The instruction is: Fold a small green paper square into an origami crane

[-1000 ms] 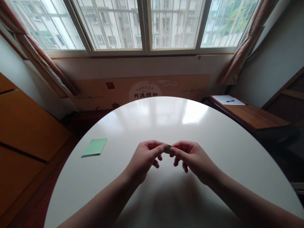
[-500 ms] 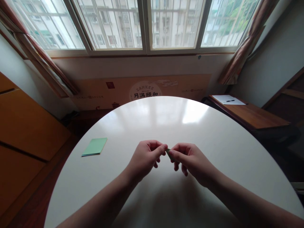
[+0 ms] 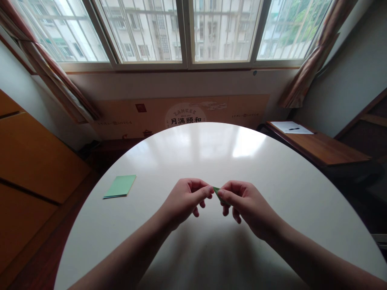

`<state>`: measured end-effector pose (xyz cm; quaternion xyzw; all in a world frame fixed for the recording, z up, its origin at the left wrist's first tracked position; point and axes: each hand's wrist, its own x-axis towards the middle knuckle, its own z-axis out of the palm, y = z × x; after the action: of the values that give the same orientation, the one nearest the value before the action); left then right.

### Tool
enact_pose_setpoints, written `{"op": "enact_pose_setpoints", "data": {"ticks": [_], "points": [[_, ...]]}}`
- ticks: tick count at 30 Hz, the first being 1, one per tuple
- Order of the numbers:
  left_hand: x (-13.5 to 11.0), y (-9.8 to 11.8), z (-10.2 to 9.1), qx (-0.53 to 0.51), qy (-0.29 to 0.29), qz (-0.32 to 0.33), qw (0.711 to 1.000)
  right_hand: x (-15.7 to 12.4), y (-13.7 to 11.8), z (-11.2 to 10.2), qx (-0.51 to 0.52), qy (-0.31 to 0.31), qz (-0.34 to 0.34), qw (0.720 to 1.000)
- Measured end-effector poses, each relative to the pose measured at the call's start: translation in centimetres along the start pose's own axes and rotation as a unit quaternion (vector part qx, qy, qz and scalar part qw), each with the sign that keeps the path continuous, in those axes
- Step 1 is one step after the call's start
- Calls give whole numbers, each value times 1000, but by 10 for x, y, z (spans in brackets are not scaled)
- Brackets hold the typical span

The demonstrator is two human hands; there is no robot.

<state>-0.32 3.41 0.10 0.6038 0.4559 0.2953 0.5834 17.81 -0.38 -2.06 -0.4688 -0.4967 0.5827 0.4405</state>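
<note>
Between my hands, above the white round table (image 3: 169,161), is a small folded piece of green paper (image 3: 217,191). My right hand (image 3: 242,201) pinches it between thumb and forefinger, its other fingers curled loosely below. My left hand (image 3: 190,197) is closed in a pinch at the paper's upper left tip. How much of the paper lies inside the fingers is hidden. A stack of light green square paper (image 3: 121,186) lies flat on the table to the left, apart from both hands.
Beyond the table's right edge stands a wooden side table (image 3: 329,147) with a white sheet (image 3: 287,127) and a dark pen (image 3: 294,129) on it. An orange wooden cabinet (image 3: 36,161) is at the left. Windows and curtains line the far wall.
My right hand has shifted slightly right, and more of the green paper shows between the hands. My left hand has barely moved. The paper stack stays in place.
</note>
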Motion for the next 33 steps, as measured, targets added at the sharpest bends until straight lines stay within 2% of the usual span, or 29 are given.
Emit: {"op": "enact_pose_setpoints", "data": {"ticks": [7, 10, 12, 15, 18, 22, 29, 33], "points": [[1, -2, -1, 3, 7, 16, 1000, -1, 2, 1, -71, 2, -26, 997], [0, -2, -3, 21, -27, 34, 999, -3, -2, 1, -114, 8, -68, 991], [-2, -1, -4, 68, -45, 60, 995, -3, -4, -1, -165, 12, -122, 979], [-6, 1, -5, 152, -36, 123, 980, -4, -8, -8, -257, 2, -208, 944], [-8, 3, -5, 179, -40, 175, 967, -5, -11, -15, -315, -30, -251, 915], [-8, 3, -5, 184, -49, 193, 963, -6, -13, -18, -324, -52, -260, 908], [-7, 3, -8, 184, -44, 173, 967, -5, -13, -19, -314, -12, -260, 913], [-6, 2, -7, 177, -49, 170, 968, -4, -13, -18, -302, -14, -263, 916]]}}
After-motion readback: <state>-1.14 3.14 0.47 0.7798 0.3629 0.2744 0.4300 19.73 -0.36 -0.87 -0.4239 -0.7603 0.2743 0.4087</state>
